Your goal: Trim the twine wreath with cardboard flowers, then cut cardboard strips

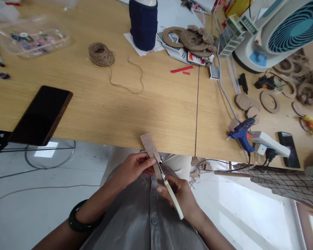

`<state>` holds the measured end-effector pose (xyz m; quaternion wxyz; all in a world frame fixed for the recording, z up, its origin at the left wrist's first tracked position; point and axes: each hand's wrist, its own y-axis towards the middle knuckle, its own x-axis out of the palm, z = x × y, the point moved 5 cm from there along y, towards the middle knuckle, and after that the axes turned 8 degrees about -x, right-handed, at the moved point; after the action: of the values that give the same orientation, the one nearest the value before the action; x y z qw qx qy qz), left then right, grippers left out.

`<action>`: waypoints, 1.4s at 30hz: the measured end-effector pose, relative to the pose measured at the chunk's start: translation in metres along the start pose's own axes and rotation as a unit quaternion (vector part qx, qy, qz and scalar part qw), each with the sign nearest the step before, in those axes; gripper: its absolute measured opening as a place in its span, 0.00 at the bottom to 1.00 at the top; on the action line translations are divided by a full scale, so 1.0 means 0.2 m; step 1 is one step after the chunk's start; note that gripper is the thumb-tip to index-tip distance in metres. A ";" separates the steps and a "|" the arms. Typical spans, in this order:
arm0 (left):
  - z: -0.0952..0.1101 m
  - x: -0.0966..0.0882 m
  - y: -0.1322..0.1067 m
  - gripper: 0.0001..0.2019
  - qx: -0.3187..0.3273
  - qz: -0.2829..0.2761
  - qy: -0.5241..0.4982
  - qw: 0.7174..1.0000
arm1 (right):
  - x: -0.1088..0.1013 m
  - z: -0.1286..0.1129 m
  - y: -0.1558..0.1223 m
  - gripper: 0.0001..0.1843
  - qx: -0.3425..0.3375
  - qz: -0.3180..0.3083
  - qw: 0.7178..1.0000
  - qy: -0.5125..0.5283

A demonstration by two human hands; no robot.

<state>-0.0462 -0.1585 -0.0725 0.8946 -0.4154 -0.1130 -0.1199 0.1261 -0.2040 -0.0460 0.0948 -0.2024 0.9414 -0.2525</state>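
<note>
My left hand (pixel 134 168) pinches a narrow strip of corrugated cardboard (pixel 149 145) just below the near edge of the wooden table (pixel 151 107), above my lap. My right hand (pixel 182 196) is closed round the cream handles of a pair of scissors (pixel 169 189). The blades point up and left and meet the strip's lower part. A dark bangle sits on my left wrist.
On the table lie a black phone (pixel 41 114), a twine ball (pixel 101 54) with a loose tail, a dark blue cylinder (pixel 143 23), stacked cardboard rings (pixel 193 39), a blue glue gun (pixel 241 133), a power strip (pixel 270 144) and a white-teal fan (pixel 284 29).
</note>
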 end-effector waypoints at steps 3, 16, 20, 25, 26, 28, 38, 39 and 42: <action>0.00 -0.01 0.00 0.17 0.005 0.023 -0.011 1.000 | 0.00 0.00 0.00 0.24 0.000 -0.001 1.000 0.003; -0.01 -0.01 0.01 0.15 0.019 -0.019 0.010 1.000 | 0.01 0.00 0.02 0.19 -0.016 -0.005 1.000 -0.017; -0.01 0.00 0.01 0.16 0.011 -0.023 0.001 1.000 | 0.01 -0.01 0.02 0.19 -0.012 -0.005 1.000 -0.008; -0.01 -0.03 -0.01 0.17 0.001 0.025 -0.023 0.999 | 0.00 -0.02 0.02 0.20 -0.011 0.001 1.000 -0.010; 0.00 -0.04 -0.01 0.17 0.003 0.037 -0.025 0.999 | 0.00 -0.01 0.02 0.21 -0.012 0.001 1.000 -0.012; 0.01 -0.04 -0.02 0.17 0.010 0.052 -0.025 0.998 | 0.00 -0.01 0.02 0.22 -0.014 0.000 1.000 -0.017; 0.04 -0.02 -0.02 0.18 0.019 0.022 0.012 1.000 | 0.01 -0.01 0.02 0.19 -0.020 -0.013 1.000 -0.009; 0.04 -0.02 -0.02 0.18 0.019 0.021 0.013 1.000 | 0.01 -0.01 0.02 0.19 -0.023 -0.011 1.000 -0.008; 0.05 -0.02 -0.02 0.18 0.019 0.020 0.018 0.999 | 0.01 0.00 0.02 0.19 -0.028 -0.009 1.000 -0.006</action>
<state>-0.0517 -0.1527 -0.0633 0.9066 -0.3978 -0.0905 -0.1075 0.1227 -0.2010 -0.0480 0.0928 -0.2146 0.9458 -0.2252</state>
